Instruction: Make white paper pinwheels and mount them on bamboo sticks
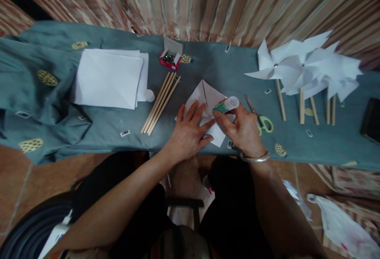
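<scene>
We are sitting at a long, narrow table point(213, 69) draped in grey-green cloth printed with yellow pineapples; beyond it, pleated beige-and-brown curtains point(204, 10) are hanging, and brown floor tiles point(18, 180) are showing below.

In front of us, a white, slit, creased sheet of paper point(214, 93) is lying near the table's front edge, one corner pointing towards the curtains and the opposite one towards us. Our left hand point(190, 132) is pressing on it, fingers spread apart. Our right hand point(243, 126) is clamping a green-and-white cylindrical glue stick point(225, 105) over the sheet; its long axis is running mostly sideways, the round white end pointing right and slightly away. We cannot tell whether its other end is touching the paper.

Four smooth, pale wooden sticks point(164, 105) are lying slantwise to the left; to the right, green-handled metal scissors point(257, 116) are resting near curved-bladed white paper pinwheels point(314, 65).
</scene>
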A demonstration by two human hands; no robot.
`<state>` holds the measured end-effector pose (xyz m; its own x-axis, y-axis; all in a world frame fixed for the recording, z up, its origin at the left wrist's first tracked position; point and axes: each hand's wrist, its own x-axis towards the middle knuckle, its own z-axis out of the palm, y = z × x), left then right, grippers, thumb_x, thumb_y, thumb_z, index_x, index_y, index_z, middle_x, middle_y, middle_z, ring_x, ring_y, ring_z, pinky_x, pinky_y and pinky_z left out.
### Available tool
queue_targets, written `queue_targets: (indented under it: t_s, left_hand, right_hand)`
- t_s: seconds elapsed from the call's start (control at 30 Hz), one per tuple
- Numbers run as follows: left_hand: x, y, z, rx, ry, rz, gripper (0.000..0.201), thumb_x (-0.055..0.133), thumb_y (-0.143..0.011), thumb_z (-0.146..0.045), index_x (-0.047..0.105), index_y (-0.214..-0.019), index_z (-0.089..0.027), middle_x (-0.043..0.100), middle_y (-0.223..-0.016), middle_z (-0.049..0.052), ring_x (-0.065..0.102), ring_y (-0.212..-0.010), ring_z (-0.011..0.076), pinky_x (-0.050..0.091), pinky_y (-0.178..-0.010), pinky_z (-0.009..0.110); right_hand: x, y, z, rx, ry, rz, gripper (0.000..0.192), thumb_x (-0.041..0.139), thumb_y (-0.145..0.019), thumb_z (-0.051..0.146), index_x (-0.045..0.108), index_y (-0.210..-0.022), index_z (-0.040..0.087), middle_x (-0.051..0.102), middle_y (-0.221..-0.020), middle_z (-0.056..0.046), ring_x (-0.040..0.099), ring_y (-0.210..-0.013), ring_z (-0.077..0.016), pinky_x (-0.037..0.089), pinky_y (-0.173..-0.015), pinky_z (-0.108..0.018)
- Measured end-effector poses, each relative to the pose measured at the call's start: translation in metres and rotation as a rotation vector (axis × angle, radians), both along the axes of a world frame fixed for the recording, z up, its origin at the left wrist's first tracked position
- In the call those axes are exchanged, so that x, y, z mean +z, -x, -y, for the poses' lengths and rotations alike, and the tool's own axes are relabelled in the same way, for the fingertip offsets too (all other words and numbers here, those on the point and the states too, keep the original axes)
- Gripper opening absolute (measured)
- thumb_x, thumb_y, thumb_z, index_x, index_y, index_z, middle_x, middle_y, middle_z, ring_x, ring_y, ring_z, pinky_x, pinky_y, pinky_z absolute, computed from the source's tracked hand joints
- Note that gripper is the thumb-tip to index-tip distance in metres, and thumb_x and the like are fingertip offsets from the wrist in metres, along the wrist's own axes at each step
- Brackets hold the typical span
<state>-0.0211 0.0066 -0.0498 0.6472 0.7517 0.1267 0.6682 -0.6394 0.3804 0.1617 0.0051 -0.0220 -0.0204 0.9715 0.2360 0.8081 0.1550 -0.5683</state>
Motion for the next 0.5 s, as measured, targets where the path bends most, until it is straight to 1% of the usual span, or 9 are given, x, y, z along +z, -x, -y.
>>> queue_targets:
  t_s: [0.13, 0.5]
  left_hand:
    - [-0.0001, 0.0001, 0.0001, 0.003, 0.001, -0.001, 0.052, 0.055, -0.088, -0.052, 0.053, -0.135, -0.03, 0.035, -0.156, 0.012, 0.023, -0.146, 0.0375, 0.018, -0.114, 0.065]
    - [-0.0014, -0.0002, 0.0004, 0.002, 0.007, 0.024, 0.052, 0.058, -0.088, -0.051, 0.055, -0.134, -0.027, 0.035, -0.156, 0.014, 0.023, -0.146, 0.0377, 0.016, -0.115, 0.064]
  right_hand:
    - [0.0004, 0.0006, -0.0008, -0.003, -0.002, -0.01, 0.031, 0.057, -0.088, 0.047, 0.064, -0.098, 0.018, 0.071, -0.082, -0.007, 0.067, -0.072, -0.0231, 0.051, -0.067, -0.036]
    - [-0.0039, 0.0014, -0.004, -0.013, -0.035, -0.013, 0.035, 0.057, -0.088, 0.051, 0.064, -0.099, 0.018, 0.071, -0.081, -0.008, 0.069, -0.074, -0.0238, 0.052, -0.067, -0.035]
